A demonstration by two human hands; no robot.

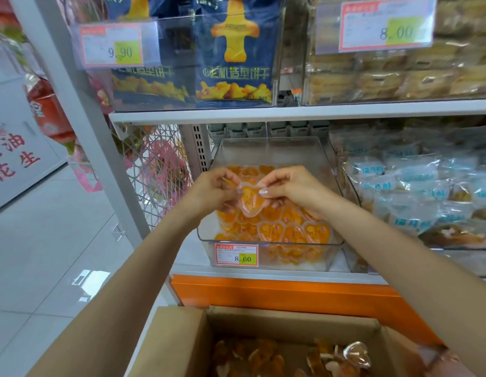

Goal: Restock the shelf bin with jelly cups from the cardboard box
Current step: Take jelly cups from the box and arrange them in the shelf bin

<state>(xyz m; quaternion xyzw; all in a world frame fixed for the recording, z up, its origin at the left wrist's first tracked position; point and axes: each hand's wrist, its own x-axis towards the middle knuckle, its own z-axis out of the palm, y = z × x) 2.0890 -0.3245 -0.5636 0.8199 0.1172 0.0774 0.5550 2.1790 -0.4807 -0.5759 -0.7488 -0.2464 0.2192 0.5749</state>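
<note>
**Both Grips on One Jelly Cup Above the Shelf Bin**

The left grip (212, 193) and the right grip (293, 186) each pinch the same heart-shaped jelly cup (251, 202) at its rim. They hold it above the clear shelf bin (269, 242). The bin contains orange stocked cups (293, 233). The open cardboard box (179, 338) sits below, in front of the shelf, with further cups (356, 354) inside.

Jelly cups (293, 234) orange; bin (274, 151) clear; price tag (236, 254) red-edged, yellow patch; cardboard box (176, 341) brown; blurred bags (235, 63) seemingly navy.
</note>
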